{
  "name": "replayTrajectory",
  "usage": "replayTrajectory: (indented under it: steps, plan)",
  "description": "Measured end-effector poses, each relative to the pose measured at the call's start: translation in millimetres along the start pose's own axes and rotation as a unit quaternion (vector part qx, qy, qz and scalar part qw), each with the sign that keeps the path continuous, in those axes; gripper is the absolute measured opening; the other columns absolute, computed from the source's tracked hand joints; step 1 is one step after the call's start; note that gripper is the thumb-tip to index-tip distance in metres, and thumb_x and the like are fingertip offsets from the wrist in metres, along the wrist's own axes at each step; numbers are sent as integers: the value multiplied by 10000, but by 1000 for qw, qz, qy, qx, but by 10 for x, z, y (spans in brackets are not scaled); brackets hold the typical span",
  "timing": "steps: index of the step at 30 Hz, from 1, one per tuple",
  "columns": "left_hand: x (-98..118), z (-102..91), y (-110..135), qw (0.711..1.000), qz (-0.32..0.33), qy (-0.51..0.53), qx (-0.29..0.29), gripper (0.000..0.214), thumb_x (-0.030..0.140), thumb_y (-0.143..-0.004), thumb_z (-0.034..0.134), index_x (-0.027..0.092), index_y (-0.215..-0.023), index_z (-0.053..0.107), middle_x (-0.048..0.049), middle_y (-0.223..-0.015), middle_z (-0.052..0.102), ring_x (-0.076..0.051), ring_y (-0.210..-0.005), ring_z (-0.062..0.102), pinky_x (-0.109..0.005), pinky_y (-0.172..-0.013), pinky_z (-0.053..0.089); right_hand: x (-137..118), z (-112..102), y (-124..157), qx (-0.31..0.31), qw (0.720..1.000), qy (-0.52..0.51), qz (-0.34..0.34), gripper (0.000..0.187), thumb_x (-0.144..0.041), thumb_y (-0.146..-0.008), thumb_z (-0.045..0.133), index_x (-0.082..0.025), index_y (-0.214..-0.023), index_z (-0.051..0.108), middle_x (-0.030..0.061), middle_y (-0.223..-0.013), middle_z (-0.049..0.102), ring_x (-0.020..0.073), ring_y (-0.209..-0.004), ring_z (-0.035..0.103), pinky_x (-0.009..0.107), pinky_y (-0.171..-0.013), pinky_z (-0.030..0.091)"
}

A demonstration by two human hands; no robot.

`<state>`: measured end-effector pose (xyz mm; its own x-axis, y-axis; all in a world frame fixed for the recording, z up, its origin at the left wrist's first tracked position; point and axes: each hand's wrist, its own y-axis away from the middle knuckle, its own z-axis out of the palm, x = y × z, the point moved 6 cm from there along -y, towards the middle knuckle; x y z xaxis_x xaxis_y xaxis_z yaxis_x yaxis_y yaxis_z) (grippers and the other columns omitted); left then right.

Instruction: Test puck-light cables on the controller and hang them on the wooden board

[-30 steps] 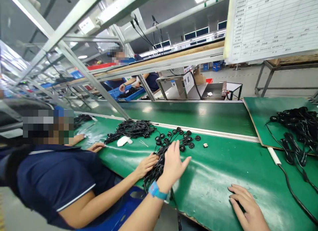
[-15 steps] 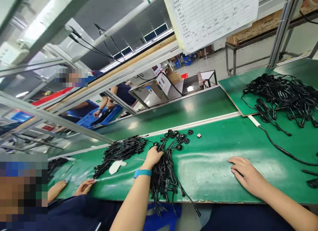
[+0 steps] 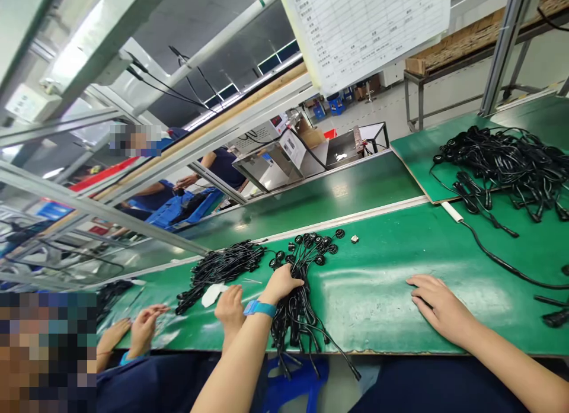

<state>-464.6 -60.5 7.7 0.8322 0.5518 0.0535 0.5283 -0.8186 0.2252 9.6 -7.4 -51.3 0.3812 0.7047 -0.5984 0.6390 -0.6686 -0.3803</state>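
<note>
My left hand [image 3: 282,282], with a blue wristband, grips a bundle of black cables [image 3: 299,303] with round black ends [image 3: 313,247] lying on the green bench [image 3: 377,282]; the cable tails hang over the front edge. My right hand [image 3: 438,309] lies flat on the green surface, fingers together, holding nothing. A co-worker's hand [image 3: 229,309] rests just left of my left arm.
A second pile of black cables [image 3: 222,265] and a white scrap [image 3: 212,294] lie to the left. A large tangle of black cables [image 3: 511,161] sits on a raised green board at right. The co-worker's other hands [image 3: 142,327] are at the left. A conveyor belt [image 3: 311,202] runs behind.
My left hand has closed around the cable bundle and pulled it slightly toward me. The co-worker's hand has come up beside my arm. The view has shifted little since half a second ago.
</note>
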Motion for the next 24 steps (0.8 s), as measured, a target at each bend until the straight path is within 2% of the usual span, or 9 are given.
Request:
replayTrajectory:
  steps: [4,9,15,20,24]
  plan:
    - [-49,36,8,1000,-17,19,-10,175,197,-711,762,152,-822,634,-89,-842,732,-238,-795,694,-277,-668,459,-2,-12,1,4,1000,-7,1,256,-263,-1037,436,-224,-954,675,107,-1268,652,315,-1262,550,548,-992,514]
    - [-141,33,79,997,-43,61,2,150,127,-703,696,145,-849,663,-75,-807,728,-234,-817,701,-269,-707,486,0,-20,-3,-5,1000,-4,1,261,-254,-1036,433,-224,-963,682,111,-1288,642,318,-1270,543,568,-1011,498]
    - [-271,-15,185,991,-71,109,23,173,135,-692,671,152,-864,676,-39,-772,724,-220,-779,700,-260,-692,506,7,-11,-4,-8,1000,-16,0,249,-260,-1039,440,-230,-967,676,98,-1297,640,322,-1278,533,575,-999,502]
    - [-334,-36,237,986,-99,127,41,45,164,-772,603,157,-799,638,-29,-726,709,-195,-703,689,-244,-626,481,34,14,-1,-4,1000,-21,-1,253,-260,-1034,450,-221,-970,692,116,-1287,642,327,-1272,538,581,-1005,501]
    - [-346,-111,261,985,-118,109,67,64,225,-819,605,171,-788,618,-45,-702,692,-212,-689,674,-263,-610,446,50,21,2,0,1000,-21,-4,257,-272,-1035,456,-220,-969,699,120,-1278,644,326,-1270,540,575,-1000,507]
